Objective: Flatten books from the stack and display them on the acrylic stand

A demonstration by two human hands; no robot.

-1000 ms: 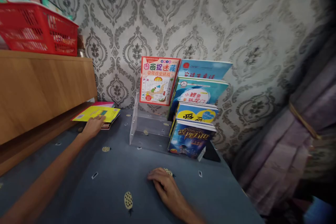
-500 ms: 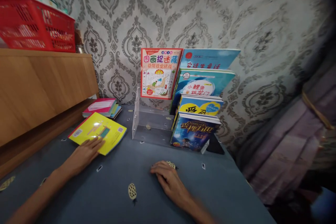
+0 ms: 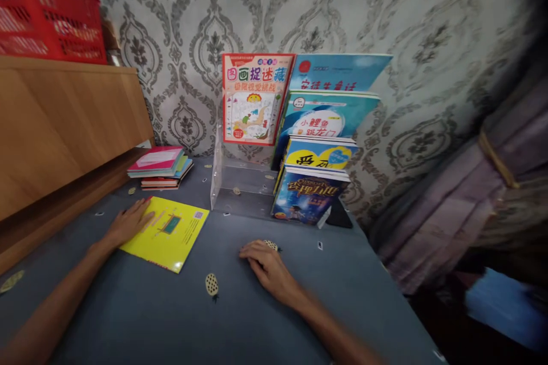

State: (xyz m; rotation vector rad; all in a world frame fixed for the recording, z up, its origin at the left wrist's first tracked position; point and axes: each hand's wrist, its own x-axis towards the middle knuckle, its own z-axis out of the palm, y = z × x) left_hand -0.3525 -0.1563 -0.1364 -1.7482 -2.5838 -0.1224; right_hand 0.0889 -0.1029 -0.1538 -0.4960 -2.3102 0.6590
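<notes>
Partly under left fingers (image 3: pixel 136 209), outstretched, not gripping, yellow book (image 3: pixel 177 236), right fingers (image 3: pixel 252 250) half-curled, empty.

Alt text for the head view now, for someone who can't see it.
A left hand touches a yellow book lying on a blue surface, while the right hand rests nearby. Behind are stacked books and a clear rack holding standing books.

A home: patterned wallpaper (image 3: pixel 325 17), tied-back curtain (image 3: pixel 456 211).
</notes>
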